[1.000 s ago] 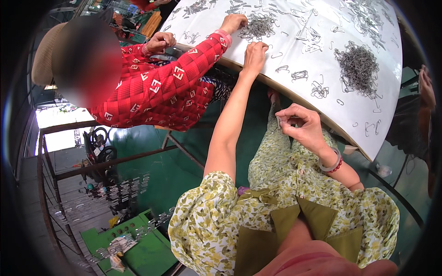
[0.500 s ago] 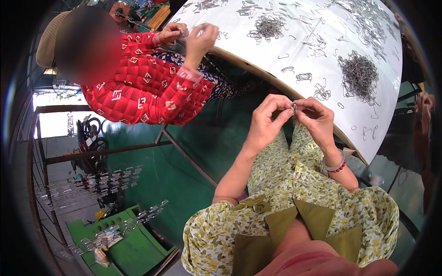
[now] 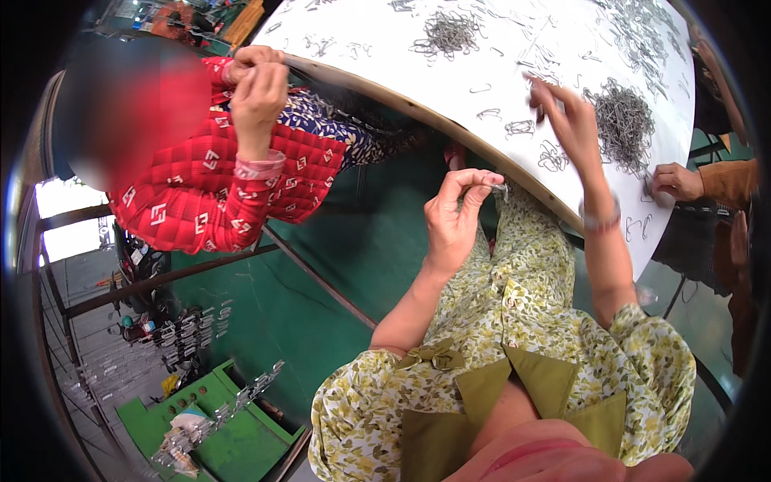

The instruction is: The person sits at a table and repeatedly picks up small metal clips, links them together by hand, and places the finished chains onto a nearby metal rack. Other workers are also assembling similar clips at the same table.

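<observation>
My left hand [image 3: 456, 213] is raised over my lap, just below the table edge, with its fingertips pinched on a small metal wire clip [image 3: 499, 190]. My right hand [image 3: 560, 108] reaches up onto the round white table [image 3: 562, 48], fingers spread and touching loose wire clips [image 3: 520, 127] beside a large grey pile of clips [image 3: 624, 122]. That hand is motion-blurred, and I see nothing gripped in it. My lap is covered by a green floral dress [image 3: 522, 321].
A person in a red patterned jacket [image 3: 209, 185] sits at my left, both hands [image 3: 257, 80] together at the table rim. Another person's hand [image 3: 673, 181] in a brown sleeve rests on the table at right. A second clip pile [image 3: 450, 32] lies farther away. Green crates [image 3: 217, 434] stand on the floor.
My hands were joined over my lap half a second ago. Now my right hand has gone up onto the table while my left keeps the clip. The view has shifted.
</observation>
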